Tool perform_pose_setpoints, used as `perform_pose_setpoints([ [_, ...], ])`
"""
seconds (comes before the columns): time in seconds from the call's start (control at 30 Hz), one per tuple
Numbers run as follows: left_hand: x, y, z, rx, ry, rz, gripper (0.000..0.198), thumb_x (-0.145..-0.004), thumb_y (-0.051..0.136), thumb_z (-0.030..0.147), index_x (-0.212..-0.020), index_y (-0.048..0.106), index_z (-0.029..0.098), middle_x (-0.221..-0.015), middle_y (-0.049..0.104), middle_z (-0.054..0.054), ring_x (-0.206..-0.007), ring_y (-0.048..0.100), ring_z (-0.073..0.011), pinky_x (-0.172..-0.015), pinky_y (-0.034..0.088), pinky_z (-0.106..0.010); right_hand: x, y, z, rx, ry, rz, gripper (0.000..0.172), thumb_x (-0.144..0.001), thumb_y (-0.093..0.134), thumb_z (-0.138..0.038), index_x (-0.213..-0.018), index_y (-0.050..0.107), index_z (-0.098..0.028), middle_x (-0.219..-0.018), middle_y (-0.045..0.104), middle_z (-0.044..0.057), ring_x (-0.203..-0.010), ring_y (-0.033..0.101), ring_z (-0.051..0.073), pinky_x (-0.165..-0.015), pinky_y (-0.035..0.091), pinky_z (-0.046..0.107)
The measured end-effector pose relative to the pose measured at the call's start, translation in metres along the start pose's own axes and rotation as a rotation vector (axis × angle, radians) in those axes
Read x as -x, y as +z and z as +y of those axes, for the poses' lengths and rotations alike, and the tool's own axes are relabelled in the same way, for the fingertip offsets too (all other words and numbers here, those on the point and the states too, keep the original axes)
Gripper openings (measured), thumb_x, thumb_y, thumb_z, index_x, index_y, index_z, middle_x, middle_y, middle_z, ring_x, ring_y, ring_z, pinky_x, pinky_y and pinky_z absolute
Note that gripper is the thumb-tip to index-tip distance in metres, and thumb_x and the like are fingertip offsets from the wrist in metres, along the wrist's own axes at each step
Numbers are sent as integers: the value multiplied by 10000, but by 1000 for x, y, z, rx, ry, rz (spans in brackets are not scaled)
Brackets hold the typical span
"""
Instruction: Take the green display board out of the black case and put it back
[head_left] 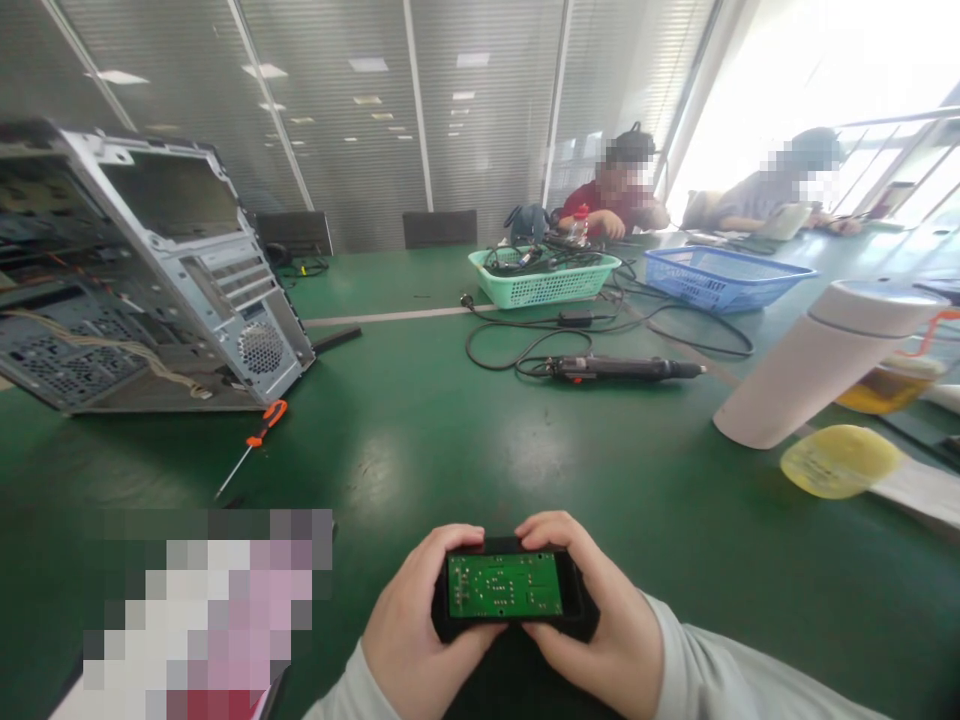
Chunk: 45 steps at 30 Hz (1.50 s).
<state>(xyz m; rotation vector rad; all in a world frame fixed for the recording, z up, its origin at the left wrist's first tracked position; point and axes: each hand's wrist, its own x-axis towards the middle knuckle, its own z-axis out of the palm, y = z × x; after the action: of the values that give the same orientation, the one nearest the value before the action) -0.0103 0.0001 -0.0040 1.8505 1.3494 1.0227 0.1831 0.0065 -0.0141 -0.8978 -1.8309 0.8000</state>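
Between my hands, near the front of the green table, is a small black plastic case [574, 600] with a green circuit board [504, 584] lying in it, solder side up. My left hand [420, 620] grips the case's left end, thumb along the near edge and fingers on the far edge. At the right end my right hand [600, 620] holds it the same way. An orange-handled screwdriver [264, 425] lies to the far left of the hands. Farther back rests a black electric screwdriver [622, 368] with its cable.
An open computer case [259, 300] stands on the left. Behind are a green basket [547, 287] of cables and a blue basket [720, 285]. A pale tumbler [817, 360] and a yellow rounded item [840, 462] are at right. Two people sit at the far end.
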Motion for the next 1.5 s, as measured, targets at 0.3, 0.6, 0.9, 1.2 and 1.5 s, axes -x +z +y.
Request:
perform_pose_setpoints([
  [0.3,1,-4,-7,-144,174,68,497,-736,522,54,-1169,460,289,-1222,631,-59,-1126,617,-239,-944,496,-414,-2,-3,6,-29,50,38,397,-784,548,-85,-1135,507,-267,-1224,551,51,-1162,527,198,-1000,436,335],
  [0.6,4,-5,4,-75,155,127,434,-830,550,233,-1257,498,292,-1204,660,-63,-1076,626,-261,-870,504,-388,2,-4,10,-87,204,5,392,-853,548,-233,-1234,461,-247,-1211,578,72,-1162,539,239,-923,486,351],
  [0.9,1,-10,9,15,155,139,341,-766,601,134,-1048,581,325,-1087,718,20,-990,667,-199,-848,499,-325,1,-3,10,-160,227,-22,391,-830,590,-276,-1205,484,-250,-1162,597,56,-1116,560,239,-865,502,310],
  [1.2,2,-15,4,75,12,-3,254,-784,657,184,-1013,617,286,-1239,689,-42,-1254,531,-275,-1046,389,-493,0,-4,12,-175,265,16,413,-801,687,-425,-1139,546,-234,-1055,625,50,-1004,596,237,-809,511,275],
  [1.5,0,-16,12,207,16,70,196,-753,680,187,-934,638,248,-965,691,-18,-999,641,-236,-895,479,-369,0,-4,6,-178,281,38,390,-798,696,-460,-1116,591,-260,-1056,645,30,-977,610,227,-805,515,254],
])
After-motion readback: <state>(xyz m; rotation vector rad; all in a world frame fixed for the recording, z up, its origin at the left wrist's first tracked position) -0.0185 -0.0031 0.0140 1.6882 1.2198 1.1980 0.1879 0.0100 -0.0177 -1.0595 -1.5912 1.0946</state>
